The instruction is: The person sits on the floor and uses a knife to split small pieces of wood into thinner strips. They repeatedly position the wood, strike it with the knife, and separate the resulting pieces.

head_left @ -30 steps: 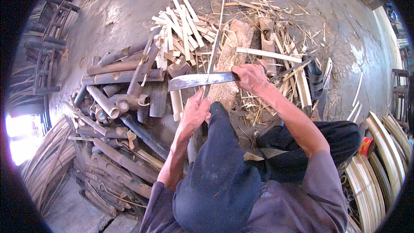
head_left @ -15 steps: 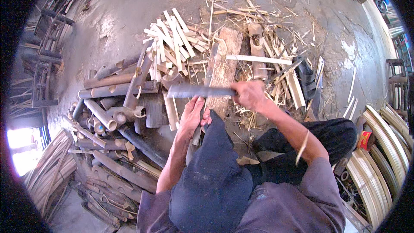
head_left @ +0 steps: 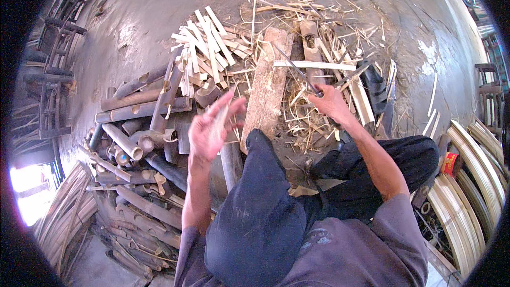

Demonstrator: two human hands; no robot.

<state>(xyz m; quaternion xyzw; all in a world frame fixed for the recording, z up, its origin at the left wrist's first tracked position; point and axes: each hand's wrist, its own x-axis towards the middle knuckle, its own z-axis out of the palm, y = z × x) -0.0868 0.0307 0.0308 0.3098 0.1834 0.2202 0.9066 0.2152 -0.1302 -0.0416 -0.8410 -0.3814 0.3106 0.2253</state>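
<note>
In front of my left knee, my right hand (head_left: pixel 330 102) grips the handle of a long dark-bladed knife (head_left: pixel 305 77). Its blade points forward and left, crossing over a pale bamboo strip (head_left: pixel 334 66). A worn wooden plank (head_left: pixel 264 93) lies to the left of the knife. My left hand (head_left: pixel 208 133) is raised near the stacked bamboo, smeared by motion, its fingers spread. A pale streak runs along its palm; whether that is a sliver of bamboo I cannot make out. Forward of this hand lies a heap of pale split strips (head_left: pixel 210 40).
Cut bamboo tubes (head_left: pixel 146 111) are stacked at my left. Shavings (head_left: pixel 300 111) and thin offcuts litter the ground around the plank. A dark sandal (head_left: pixel 376 93) rests right of them. Bundles of long split bamboo (head_left: pixel 451 218) lie at my right, beside a red packet (head_left: pixel 450 163).
My right hand has moved right and swung the knife from lying crosswise to pointing forward. My left hand has left the knee and risen leftward, its fingers spreading.
</note>
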